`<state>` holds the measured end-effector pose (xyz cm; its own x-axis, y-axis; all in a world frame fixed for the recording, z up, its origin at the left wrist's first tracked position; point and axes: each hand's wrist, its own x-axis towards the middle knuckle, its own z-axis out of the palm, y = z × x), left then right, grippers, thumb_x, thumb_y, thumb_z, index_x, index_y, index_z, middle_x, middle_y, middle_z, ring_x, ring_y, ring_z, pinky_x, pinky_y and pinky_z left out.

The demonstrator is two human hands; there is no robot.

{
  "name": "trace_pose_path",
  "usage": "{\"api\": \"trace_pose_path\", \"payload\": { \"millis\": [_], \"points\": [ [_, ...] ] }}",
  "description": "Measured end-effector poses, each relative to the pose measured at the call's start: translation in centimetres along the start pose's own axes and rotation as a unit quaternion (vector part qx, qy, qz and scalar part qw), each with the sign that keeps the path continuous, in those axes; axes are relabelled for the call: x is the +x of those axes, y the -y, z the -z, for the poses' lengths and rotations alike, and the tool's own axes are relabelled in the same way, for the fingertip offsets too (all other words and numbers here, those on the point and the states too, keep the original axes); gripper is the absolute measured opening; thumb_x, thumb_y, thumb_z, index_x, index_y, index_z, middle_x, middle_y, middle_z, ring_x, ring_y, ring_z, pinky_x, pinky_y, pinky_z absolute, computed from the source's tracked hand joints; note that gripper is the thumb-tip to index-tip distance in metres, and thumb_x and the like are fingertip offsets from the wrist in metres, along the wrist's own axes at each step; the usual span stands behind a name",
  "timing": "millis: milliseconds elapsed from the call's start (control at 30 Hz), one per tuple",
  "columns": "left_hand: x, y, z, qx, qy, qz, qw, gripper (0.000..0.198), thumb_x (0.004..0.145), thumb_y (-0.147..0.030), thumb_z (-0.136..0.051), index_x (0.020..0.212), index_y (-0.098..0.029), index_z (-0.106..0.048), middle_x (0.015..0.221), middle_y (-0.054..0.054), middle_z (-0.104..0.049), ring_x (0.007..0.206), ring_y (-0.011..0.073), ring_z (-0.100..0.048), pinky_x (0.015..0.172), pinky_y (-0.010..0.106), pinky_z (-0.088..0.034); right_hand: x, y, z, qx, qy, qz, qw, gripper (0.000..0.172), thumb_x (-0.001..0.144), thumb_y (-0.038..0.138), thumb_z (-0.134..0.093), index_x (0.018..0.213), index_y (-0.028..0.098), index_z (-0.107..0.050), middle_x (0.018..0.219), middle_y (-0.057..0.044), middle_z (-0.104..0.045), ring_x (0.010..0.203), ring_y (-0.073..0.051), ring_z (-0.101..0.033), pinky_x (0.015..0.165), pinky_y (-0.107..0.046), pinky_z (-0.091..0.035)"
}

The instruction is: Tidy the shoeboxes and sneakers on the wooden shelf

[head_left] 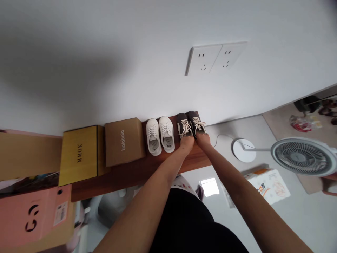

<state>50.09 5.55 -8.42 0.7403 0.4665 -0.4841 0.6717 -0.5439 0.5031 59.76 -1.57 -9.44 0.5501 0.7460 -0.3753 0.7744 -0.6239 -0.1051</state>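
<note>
Though distance blurs it, the grip of left hand [186,143] and right hand [203,140] seems clenched on the dark sneakers [191,124], paired on the tabletop [137,172] right of the white sneakers [160,135]; only release remains.

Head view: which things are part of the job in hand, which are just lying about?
In hand: pair of dark shoes, left hand and right hand at their heels, on the wooden shelf.
Lying about: white shoes, balabala box, yellow MMOK box, fan, wall sockets.
</note>
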Motion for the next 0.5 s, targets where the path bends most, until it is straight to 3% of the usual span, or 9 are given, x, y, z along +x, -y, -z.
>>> {"api": "trace_pose_path", "payload": {
  "millis": [167,267,333,400,500],
  "points": [
    [-1.1,0.0,1.8,0.046,-0.012,-0.028,0.998,0.028,0.096,-0.014,-0.048,0.118,-0.012,-0.065,0.109,0.020,-0.071,0.110,0.0280,-0.067,0.096,0.040,-0.049,-1.9,1.5,1.5,-0.006,-0.024,-0.022,0.999,0.031,0.087,0.024,-0.061,0.115,0.011,-0.064,0.117,-0.025,-0.066,0.114,-0.033,-0.060,0.098,-0.043,-0.039],
    [-3.2,0.9,4.4,0.001,-0.072,-0.056,0.996,0.028,0.100,-0.023,-0.044,0.117,-0.018,-0.065,0.112,0.013,-0.071,0.107,0.0238,-0.067,0.093,0.034,-0.049,-3.3,3.5,3.1,0.029,-0.057,-0.024,0.998,0.034,0.090,0.027,-0.057,0.122,0.014,-0.061,0.124,-0.022,-0.063,0.118,-0.034,-0.056,0.101,-0.045,-0.037],
    [-6.0,2.4,6.4,-0.050,-0.119,-0.059,0.990,0.027,0.101,-0.029,-0.045,0.115,-0.020,-0.066,0.109,0.009,-0.073,0.103,0.0207,-0.068,0.091,0.030,-0.048,-4.4,5.4,4.0,0.106,-0.085,0.006,0.991,0.038,0.090,0.029,-0.057,0.126,0.016,-0.059,0.126,-0.019,-0.063,0.120,-0.034,-0.055,0.102,-0.045,-0.038],
    [-9.7,4.8,7.8,-0.110,-0.152,-0.049,0.981,0.027,0.100,-0.035,-0.047,0.106,-0.021,-0.069,0.100,0.007,-0.074,0.095,0.0184,-0.068,0.088,0.028,-0.048,-5.8,7.7,4.2,0.238,-0.098,0.047,0.965,0.041,0.089,0.033,-0.059,0.126,0.017,-0.060,0.125,-0.017,-0.065,0.117,-0.031,-0.057,0.101,-0.043,-0.042],
    [-16.5,10.0,7.9,-0.212,-0.161,0.004,0.964,0.033,0.096,-0.044,-0.051,0.082,-0.019,-0.069,0.078,0.005,-0.071,0.078,0.0167,-0.066,0.080,0.027,-0.048,-8.9,12.2,2.5,0.474,-0.050,0.062,0.877,0.040,0.085,0.043,-0.064,0.118,0.019,-0.063,0.113,-0.011,-0.070,0.102,-0.025,-0.064,0.093,-0.039,-0.049]
  ]
}}
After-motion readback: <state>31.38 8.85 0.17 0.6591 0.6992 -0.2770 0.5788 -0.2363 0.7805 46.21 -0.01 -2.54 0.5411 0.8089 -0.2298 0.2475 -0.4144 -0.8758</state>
